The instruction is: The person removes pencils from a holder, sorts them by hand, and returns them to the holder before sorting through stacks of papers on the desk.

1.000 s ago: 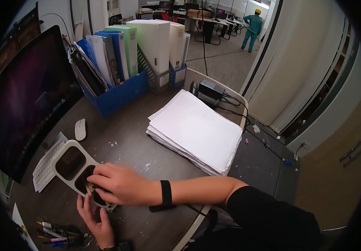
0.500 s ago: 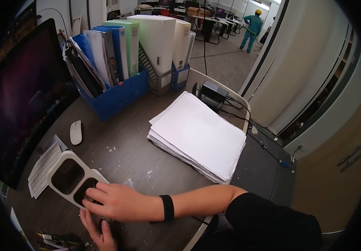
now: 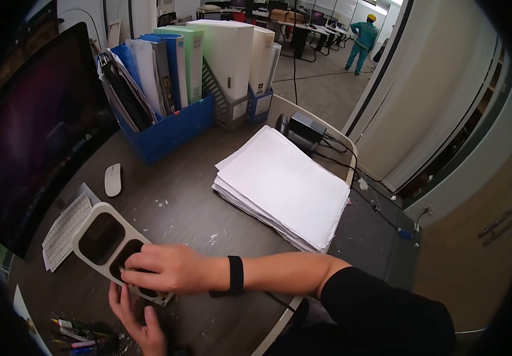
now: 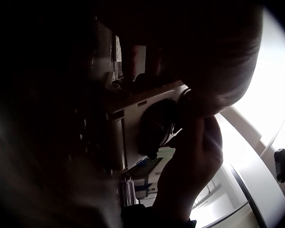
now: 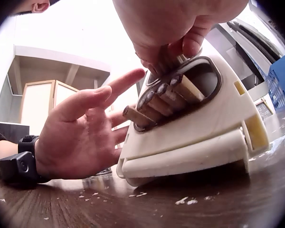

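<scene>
A cream plastic holder [image 3: 93, 240] with dark oval wells lies tilted on the desk. Several short tan cylinders [image 5: 168, 97] with dark ends lean out of its end well in the right wrist view. My right hand [image 3: 170, 270] reaches over the holder, fingers down at the middle well. There its fingertips pinch more tan cylinders [image 5: 167, 61], partly hidden by the hand. My left hand [image 3: 134, 317] is beside the holder's near side, fingers extended with their tips against it and thumb apart. The left wrist view is mostly dark, with the holder [image 4: 133, 128] beyond the fingers.
A white keyboard [image 3: 69, 228] and mouse [image 3: 113, 180] lie behind the holder, before a monitor [image 3: 42, 136]. A paper stack [image 3: 285, 184] is on the right. Blue file racks [image 3: 173, 133] stand at the back, and a pen cup [image 3: 87, 338] stands nearby at front left.
The right hand has shifted slightly over the holder; tan cylinders seen below its fingers one second ago are now mostly covered in the head view. The left hand stays beside the holder.
</scene>
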Motion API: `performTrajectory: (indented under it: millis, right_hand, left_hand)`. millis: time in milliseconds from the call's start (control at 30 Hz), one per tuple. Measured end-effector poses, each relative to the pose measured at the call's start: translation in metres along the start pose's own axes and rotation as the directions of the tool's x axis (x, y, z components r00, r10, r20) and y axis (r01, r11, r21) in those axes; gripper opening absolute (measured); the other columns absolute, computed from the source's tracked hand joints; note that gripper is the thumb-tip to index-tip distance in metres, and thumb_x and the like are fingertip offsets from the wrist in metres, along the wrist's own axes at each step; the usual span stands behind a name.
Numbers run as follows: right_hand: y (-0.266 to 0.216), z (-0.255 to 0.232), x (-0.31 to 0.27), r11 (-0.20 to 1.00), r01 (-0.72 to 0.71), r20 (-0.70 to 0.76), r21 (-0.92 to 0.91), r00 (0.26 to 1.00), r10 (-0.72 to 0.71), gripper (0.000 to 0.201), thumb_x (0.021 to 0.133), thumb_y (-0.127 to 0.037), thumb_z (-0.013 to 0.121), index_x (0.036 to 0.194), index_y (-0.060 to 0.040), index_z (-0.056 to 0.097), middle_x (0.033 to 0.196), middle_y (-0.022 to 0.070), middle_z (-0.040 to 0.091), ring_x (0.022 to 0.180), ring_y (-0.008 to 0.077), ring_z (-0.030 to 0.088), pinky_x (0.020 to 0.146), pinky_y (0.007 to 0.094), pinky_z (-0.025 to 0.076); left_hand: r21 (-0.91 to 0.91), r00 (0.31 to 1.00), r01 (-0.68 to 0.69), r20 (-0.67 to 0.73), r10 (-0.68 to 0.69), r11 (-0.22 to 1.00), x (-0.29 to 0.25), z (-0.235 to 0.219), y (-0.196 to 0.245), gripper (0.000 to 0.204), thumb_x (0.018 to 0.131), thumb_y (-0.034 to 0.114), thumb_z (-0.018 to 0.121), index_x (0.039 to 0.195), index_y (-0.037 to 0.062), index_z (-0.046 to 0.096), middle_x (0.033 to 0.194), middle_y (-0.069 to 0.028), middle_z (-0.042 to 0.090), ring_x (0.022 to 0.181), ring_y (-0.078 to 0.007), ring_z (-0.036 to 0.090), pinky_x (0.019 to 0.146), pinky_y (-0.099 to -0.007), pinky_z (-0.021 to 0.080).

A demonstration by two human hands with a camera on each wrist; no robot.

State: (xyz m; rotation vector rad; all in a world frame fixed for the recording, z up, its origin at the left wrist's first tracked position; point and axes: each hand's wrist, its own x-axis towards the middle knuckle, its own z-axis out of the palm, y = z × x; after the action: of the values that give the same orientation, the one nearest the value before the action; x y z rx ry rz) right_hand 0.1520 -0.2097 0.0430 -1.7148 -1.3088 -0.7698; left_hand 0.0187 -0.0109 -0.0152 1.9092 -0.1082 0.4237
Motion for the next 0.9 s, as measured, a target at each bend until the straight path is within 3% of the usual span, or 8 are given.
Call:
performTrajectory:
  millis: [133,233,333,367,500,600,667,900]
  right_hand:
    - [-0.002,-0.018,0.017,0.999,-0.005,-0.08,0.051,0.997,0.009,0.029,0.081,-0.008,0.068,0.109,-0.005,0.066,0.105,0.0094,0.063,0.095,0.0286,0.067,0.074,0.0374,0.057]
    - [-0.017,-0.042,0.026,0.995,0.085,-0.022,0.055,0.996,-0.084,0.035,0.083,-0.007,0.068,0.117,-0.0028,0.067,0.112,0.0115,0.065,0.089,0.0271,0.067,0.068,0.0354,0.056]
    - [-0.046,-0.055,0.017,0.978,0.198,-0.002,0.057,0.98,-0.198,0.036,0.084,-0.009,0.07,0.118,0.0011,0.067,0.114,0.0149,0.065,0.078,0.0241,0.064,0.061,0.0323,0.054]
    - [-0.052,-0.046,0.003,0.966,0.251,-0.014,0.06,0.968,-0.251,0.034,0.084,-0.008,0.07,0.117,0.0027,0.067,0.114,0.0169,0.065,0.076,0.0243,0.062,0.06,0.0327,0.054]
    - [-0.06,-0.009,-0.041,0.926,0.342,0.098,0.163,0.928,-0.36,0.026,0.09,-0.006,0.065,0.115,0.0015,0.067,0.111,0.0167,0.065,0.084,0.0272,0.064,0.067,0.0366,0.055]
    - [-0.053,-0.012,-0.04,0.932,0.296,0.31,0.206,0.884,-0.35,0.026,0.093,-0.008,0.066,0.118,-0.0014,0.067,0.109,0.0147,0.064,0.088,0.0279,0.066,0.069,0.038,0.055]
    - [-0.044,-0.017,-0.033,0.946,0.091,0.087,0.312,0.989,-0.124,0.03,0.092,-0.013,0.069,0.121,-0.0048,0.065,0.109,0.012,0.063,0.086,0.0288,0.066,0.067,0.0387,0.054]
    - [-0.018,-0.027,-0.038,0.943,-0.333,0.34,0.028,0.89,0.304,0.053,0.089,-0.024,0.075,0.137,-0.0109,0.058,0.118,0.0084,0.059,0.09,0.0278,0.069,0.067,0.0402,0.056]
  left_hand:
    - [0.165,0.957,-0.125,-0.239,0.163,0.978,0.002,-0.005,0.001,0.037,0.102,0.02,0.054,0.13,-0.0023,0.057,0.122,-0.0128,0.059,0.1,-0.0173,0.062,0.079,-0.0239,0.05]
    - [-0.547,0.975,0.219,0.097,-0.199,0.808,-0.004,-0.006,0.004,0.058,0.107,0.057,0.045,0.115,0.0009,0.058,0.089,-0.0118,0.065,0.063,-0.0142,0.062,0.046,-0.0217,0.045]
    - [-0.801,0.872,0.467,0.345,-0.349,0.376,-0.009,0.017,0.039,0.084,0.097,0.078,0.042,0.128,0.0007,0.057,0.105,-0.0144,0.069,0.079,-0.0244,0.07,0.052,-0.0353,0.058]
    - [-0.889,0.888,0.366,0.245,-0.39,0.274,-0.008,0.032,0.051,0.095,0.092,0.086,0.039,0.135,0.0026,0.057,0.114,-0.0142,0.069,0.098,-0.0285,0.071,0.075,-0.0458,0.063]
    - [-0.873,0.829,0.443,0.311,-0.464,0.206,-0.008,0.03,0.046,0.054,0.108,0.056,0.042,0.123,0.008,0.06,0.11,-0.0113,0.068,0.114,-0.0257,0.063,0.107,-0.0449,0.047]
    - [-0.904,0.904,0.353,0.264,-0.335,0.241,-0.006,0.025,0.02,0.029,0.112,0.035,0.043,0.103,0.0105,0.056,0.097,-0.0069,0.064,0.101,-0.0213,0.063,0.096,-0.0392,0.051]
    - [-0.933,0.878,0.272,0.14,-0.458,0.237,-0.004,0.018,0.02,0.025,0.111,0.029,0.047,0.093,0.0131,0.049,0.085,-0.0029,0.057,0.089,-0.0165,0.059,0.088,-0.0367,0.051]
    - [-0.888,0.799,0.252,-0.034,-0.6,0.385,0.002,0.014,0.007,0.016,0.11,0.029,0.053,0.108,0.0131,0.052,0.075,0.0031,0.043,0.07,-0.0104,0.045,0.072,-0.0293,0.045]
